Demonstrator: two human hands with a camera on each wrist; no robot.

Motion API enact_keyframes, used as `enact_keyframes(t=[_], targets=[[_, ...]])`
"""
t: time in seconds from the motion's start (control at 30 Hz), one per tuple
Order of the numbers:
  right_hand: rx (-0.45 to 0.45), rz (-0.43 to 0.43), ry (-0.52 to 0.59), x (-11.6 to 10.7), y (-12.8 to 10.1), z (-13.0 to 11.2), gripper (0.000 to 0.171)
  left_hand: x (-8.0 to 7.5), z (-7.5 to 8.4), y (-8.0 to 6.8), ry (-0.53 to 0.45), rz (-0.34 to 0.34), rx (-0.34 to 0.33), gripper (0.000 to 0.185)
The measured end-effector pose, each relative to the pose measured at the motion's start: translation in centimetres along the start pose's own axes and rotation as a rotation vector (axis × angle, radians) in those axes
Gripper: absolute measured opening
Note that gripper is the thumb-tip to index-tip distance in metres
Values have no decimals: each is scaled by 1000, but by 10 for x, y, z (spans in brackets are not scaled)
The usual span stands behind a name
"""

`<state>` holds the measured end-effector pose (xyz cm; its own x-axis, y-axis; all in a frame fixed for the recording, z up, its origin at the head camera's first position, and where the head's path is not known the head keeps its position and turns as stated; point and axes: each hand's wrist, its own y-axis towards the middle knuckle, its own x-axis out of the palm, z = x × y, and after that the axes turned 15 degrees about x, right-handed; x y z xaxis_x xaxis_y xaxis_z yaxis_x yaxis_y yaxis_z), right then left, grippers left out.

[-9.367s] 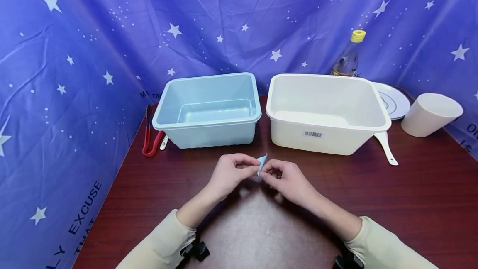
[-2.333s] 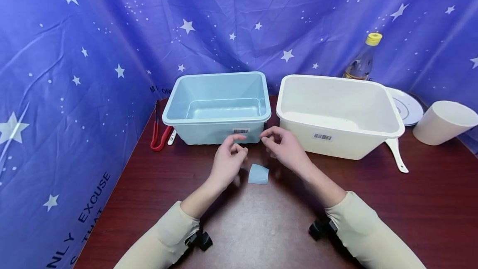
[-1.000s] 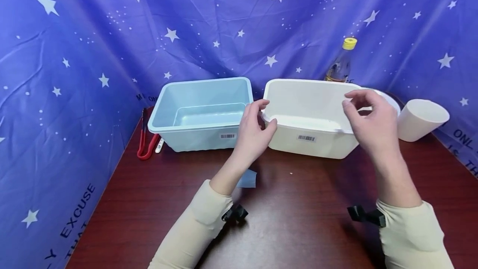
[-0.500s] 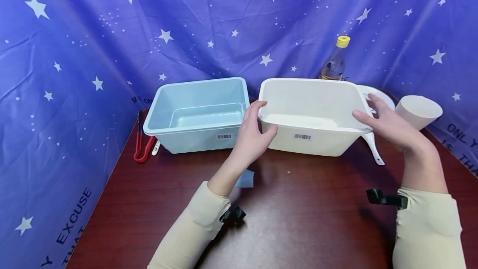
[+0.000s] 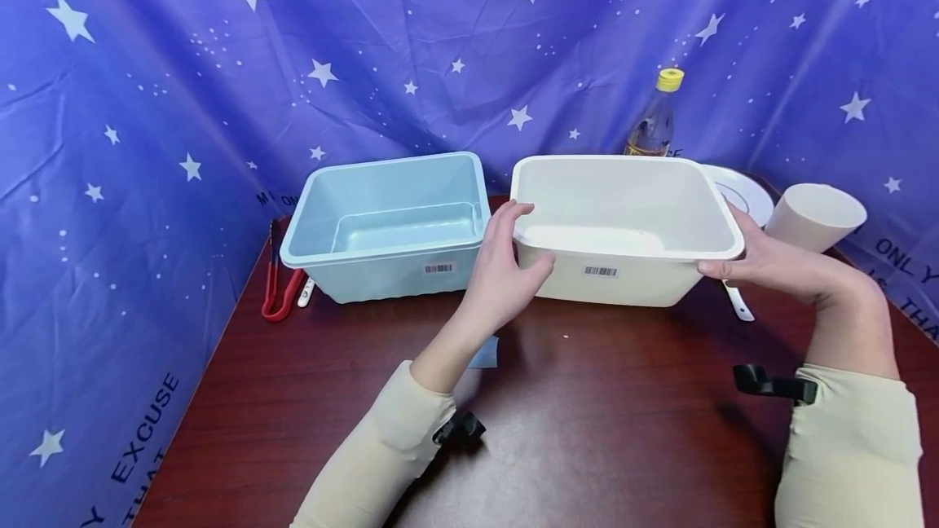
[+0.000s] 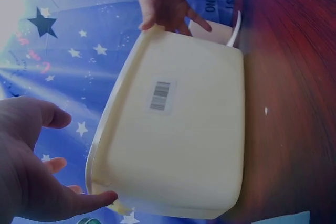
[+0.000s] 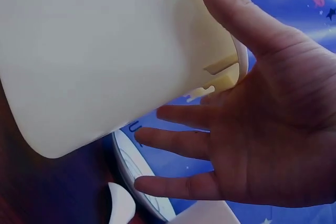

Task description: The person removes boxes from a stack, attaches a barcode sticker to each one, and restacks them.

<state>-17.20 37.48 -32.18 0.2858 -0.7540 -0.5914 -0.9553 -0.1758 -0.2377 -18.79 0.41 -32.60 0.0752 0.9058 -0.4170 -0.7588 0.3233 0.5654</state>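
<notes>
The white plastic bin (image 5: 597, 283), with a barcode label (image 5: 601, 271) on its front, stands on the table in the head view. My right hand (image 5: 770, 263) holds its right end at the rim, with the thumb over the front corner and the other fingers stretched along the side in the right wrist view. My left hand (image 5: 506, 263) spreads loosely at the bin's left front corner, fingertips right at the rim, gripping nothing. A small light-blue piece (image 5: 484, 354) lies on the table, partly hidden by the left forearm.
A blue bin (image 5: 396, 275) with a barcode label stands close on the left. Red-handled tongs (image 5: 277, 300) lie beside it. Behind and right of the white bin are a yellow-capped bottle (image 5: 651, 125), a plate (image 5: 744, 190), a white cup (image 5: 814, 218) and a white handle (image 5: 739, 304).
Both hands earlier pinched the light-blue piece, which now lies on the table. The right hand has come down onto the white bin's right end, and that bin has shifted slightly right.
</notes>
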Motion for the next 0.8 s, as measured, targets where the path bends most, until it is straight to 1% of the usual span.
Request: enact_keyframes(t=[0.1, 0.17, 0.23, 0.33, 0.43, 0.53, 0.6, 0.67, 0.8], targets=[[1, 1, -2, -4, -4, 7, 95, 0, 0, 0, -62, 48, -10, 58], [-1, -5, 8, -5, -4, 11, 97, 1, 0, 0, -91, 55, -36, 61], [-5, -11, 23, -5, -4, 14, 100, 3, -1, 0, -95, 29, -72, 70], [3, -19, 51, -5, -4, 17, 102, 6, -6, -1, -105, -30, -122, 89], [11, -43, 92, -3, -2, 18, 103, 8, -12, -1, -170, -58, -180, 101], [18, -107, 159, -2, 0, 18, 102, 8, -19, -1, -270, -73, -221, 105], [19, -141, 198, -1, 1, 19, 101, 9, -21, -2, -316, -90, -228, 104], [21, -166, 216, -1, 1, 19, 100, 9, -23, -2, -351, -102, -213, 103], [20, -176, 229, -2, 1, 19, 98, 10, -22, -2, -406, -88, -190, 101]])
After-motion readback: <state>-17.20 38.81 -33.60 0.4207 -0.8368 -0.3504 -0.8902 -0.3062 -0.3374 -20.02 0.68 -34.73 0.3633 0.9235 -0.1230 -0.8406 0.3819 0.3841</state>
